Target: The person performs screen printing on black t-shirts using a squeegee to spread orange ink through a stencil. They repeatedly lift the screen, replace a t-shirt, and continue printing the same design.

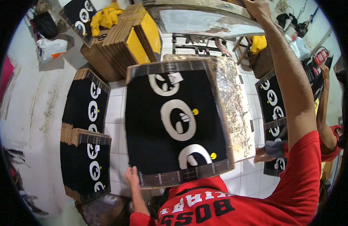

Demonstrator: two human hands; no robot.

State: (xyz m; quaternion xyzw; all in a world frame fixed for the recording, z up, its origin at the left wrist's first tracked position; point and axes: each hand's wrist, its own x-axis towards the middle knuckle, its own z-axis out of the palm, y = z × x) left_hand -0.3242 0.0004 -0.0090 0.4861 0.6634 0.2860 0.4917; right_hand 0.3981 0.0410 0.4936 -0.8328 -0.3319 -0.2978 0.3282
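Observation:
My left hand is closed on the lower left corner of a flat board. Black fabric covers the board, with large white ring shapes and small yellow dots printed on it. Tilted slightly, the board lies over a worn, paint-spattered table. Overhead at the far side, a wooden-edged printing screen is raised, its pale face showing. My right arm reaches up to it, and my right hand grips its right end; the fingertips are partly cut off by the picture's top.
Stacks of similar printed boards stand on the left and right. Behind them is a tall pile of boards with yellow cloth and scissors on top. A co-worker in red is at the right. A stool stands behind the table.

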